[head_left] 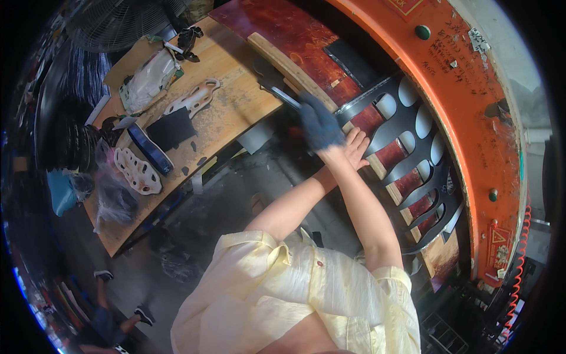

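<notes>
My arms cross in front of me. Bare and with its fingers stretched out, my left hand (356,147) rests at the near edge of a black sheet (386,131) that has rows of sole-shaped cut-outs. My right hand (320,121), in a dark blue glove, is closed around a slim metal-edged thing (286,98); motion smears it, so its kind is unclear. Beyond that thing, a dark flat piece (269,75) shows by the wooden bar (292,68). Under the sheet lies a worn red board (389,154), visible through the holes.
An orange machine beam (454,88) arches along the right, with a coiled red hose (519,265) beside it. On the wooden table (236,88) at left lie perforated pale sole forms (137,171), a blue-edged piece (150,147), black scraps and plastic bags. A fan (118,23) stands behind; another person's legs show lower left.
</notes>
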Motion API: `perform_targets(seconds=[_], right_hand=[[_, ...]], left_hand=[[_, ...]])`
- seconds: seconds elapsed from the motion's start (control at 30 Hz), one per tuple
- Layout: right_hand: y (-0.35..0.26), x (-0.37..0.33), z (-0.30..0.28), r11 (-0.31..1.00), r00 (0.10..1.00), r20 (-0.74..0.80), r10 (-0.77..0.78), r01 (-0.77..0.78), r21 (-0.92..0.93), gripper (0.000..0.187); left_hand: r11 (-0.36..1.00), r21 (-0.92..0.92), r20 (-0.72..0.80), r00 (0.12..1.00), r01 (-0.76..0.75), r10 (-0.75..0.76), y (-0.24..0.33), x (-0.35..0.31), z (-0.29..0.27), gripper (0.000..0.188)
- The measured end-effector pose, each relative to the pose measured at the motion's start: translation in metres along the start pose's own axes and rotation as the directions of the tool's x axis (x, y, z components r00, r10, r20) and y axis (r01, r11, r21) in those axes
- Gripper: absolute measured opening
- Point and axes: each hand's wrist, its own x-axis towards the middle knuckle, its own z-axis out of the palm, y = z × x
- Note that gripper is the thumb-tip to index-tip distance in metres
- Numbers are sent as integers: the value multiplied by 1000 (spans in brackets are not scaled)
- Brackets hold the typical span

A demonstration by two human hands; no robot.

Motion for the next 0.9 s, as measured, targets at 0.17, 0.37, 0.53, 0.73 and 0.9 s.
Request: perform_targets(seconds=[0.17,0.37,0.53,0.73,0.9], right_hand=[[-26,-10,26,952,983,171,-68,116,-284,33],[-36,-121,-55,957,997,63,45,-26,-288,27],[-1,-178,-136,905,822,-524,222,-373,-202,26],[41,-213,-212,551,660,-749,-58,-605,-575,60],[51,-188,-250,228,533,-795,289,-845,-483,101]], left_hand=[[999,-38,68,998,10,-7,-2,-29,-31,63],[1000,-4,59,998,-24,24,-4,-55,-52,57],[998,-59,249,969,25,-10,-4,-77,-71,64],[997,-80,226,974,-7,25,-5,-86,-89,53],[982,-189,146,989,18,10,-11,-70,-92,24]])
